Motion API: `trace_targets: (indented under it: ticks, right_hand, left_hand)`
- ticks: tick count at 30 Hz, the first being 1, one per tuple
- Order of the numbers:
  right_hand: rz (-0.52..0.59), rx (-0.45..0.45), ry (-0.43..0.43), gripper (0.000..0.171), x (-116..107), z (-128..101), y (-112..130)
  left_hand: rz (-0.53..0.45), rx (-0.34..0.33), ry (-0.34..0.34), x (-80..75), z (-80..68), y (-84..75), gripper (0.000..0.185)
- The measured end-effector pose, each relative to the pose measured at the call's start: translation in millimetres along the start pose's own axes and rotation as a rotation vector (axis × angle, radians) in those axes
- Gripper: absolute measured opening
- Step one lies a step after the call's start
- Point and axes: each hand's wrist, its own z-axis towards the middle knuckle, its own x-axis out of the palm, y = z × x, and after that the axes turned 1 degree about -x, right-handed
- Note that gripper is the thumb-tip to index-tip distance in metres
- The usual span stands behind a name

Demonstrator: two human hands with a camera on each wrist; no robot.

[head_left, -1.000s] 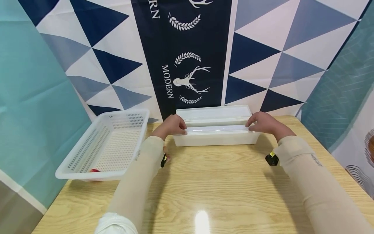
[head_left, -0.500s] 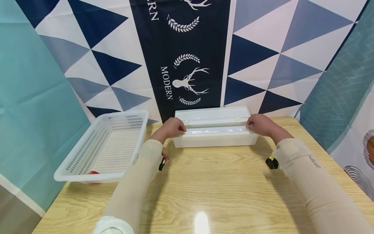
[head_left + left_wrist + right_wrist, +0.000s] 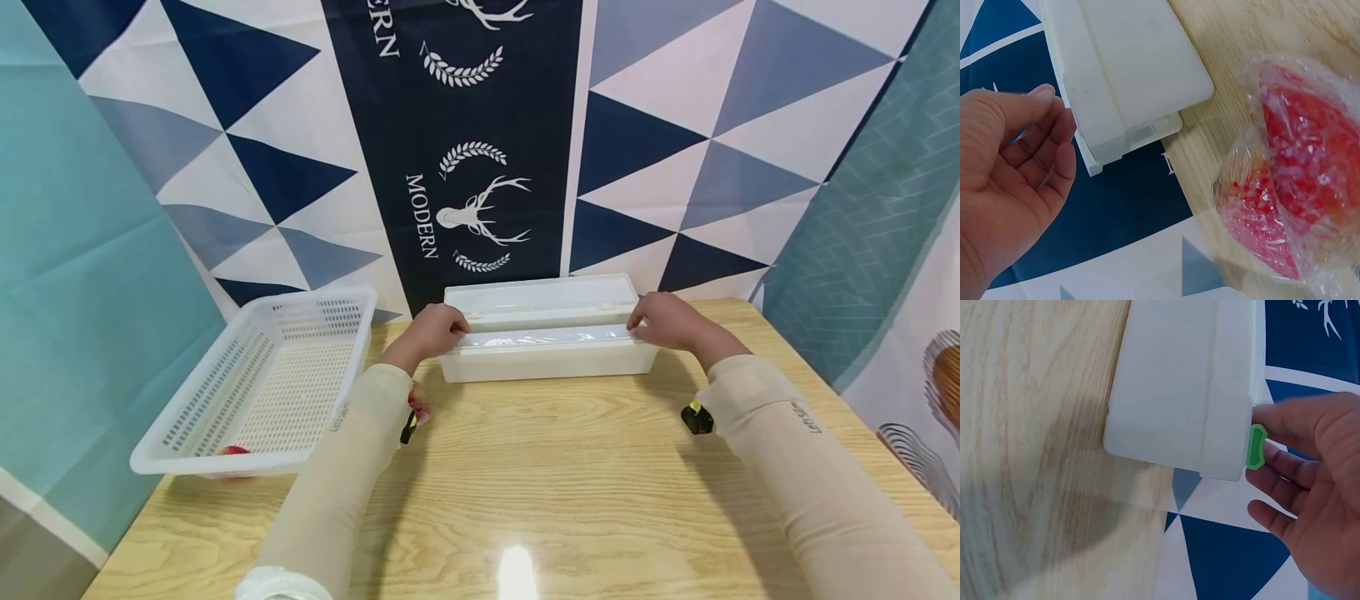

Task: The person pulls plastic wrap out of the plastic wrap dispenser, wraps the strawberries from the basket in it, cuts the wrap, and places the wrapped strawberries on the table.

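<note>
Head view: wide and farthest off, facing forward and down across the worktop (image 3: 570,483), the white box (image 3: 547,362) near mid-frame, patterned cloth (image 3: 491,117) at 12 o'clock.
Left wrist view: close on what the head view shows as the box's 9 o'clock end, left hand (image 3: 1016,169) at 9, a red wrapped item (image 3: 1316,150) large at 3.
Right wrist view: close on the 3 o'clock end, right hand (image 3: 1319,481) at 4.
White box: in all three frames; each wrist view shares one end and one hand with the head view.

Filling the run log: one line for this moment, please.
left hand: at white box, left end; right hand: same box, right end; white basket: on table
</note>
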Motion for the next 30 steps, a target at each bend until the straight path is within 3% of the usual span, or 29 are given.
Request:
trace_targets:
  ticks: [7, 14, 18, 24, 30]
  right_hand:
    - [-0.020, -0.038, 0.030, 0.009, -2.6, 2.6, 3.4]
    - [-0.044, -0.050, -0.005, 0.014, 2.9, 6.2, -1.0]
    - [-0.012, -0.016, -0.034, 0.014, 6.8, 7.1, -1.3]
    - [0.074, 0.075, -0.074, 0.016, 8.0, 8.8, 2.0]
    - [0.100, 0.136, -0.089, 0.017, 8.7, 12.6, 2.9]
  left_hand:
    - [0.028, -0.004, 0.056, 6.1, 5.7, -4.5, 0.010]
    - [0.028, -0.004, 0.031, 6.5, 5.9, -8.5, 0.011]
    - [0.023, -0.010, 0.008, 8.5, 4.6, -6.5, 0.013]
    - [0.017, -0.061, -0.034, 15.3, 7.2, -10.1, 0.031]
    - [0.060, -0.028, -0.040, 18.2, 13.1, -14.5, 0.026]
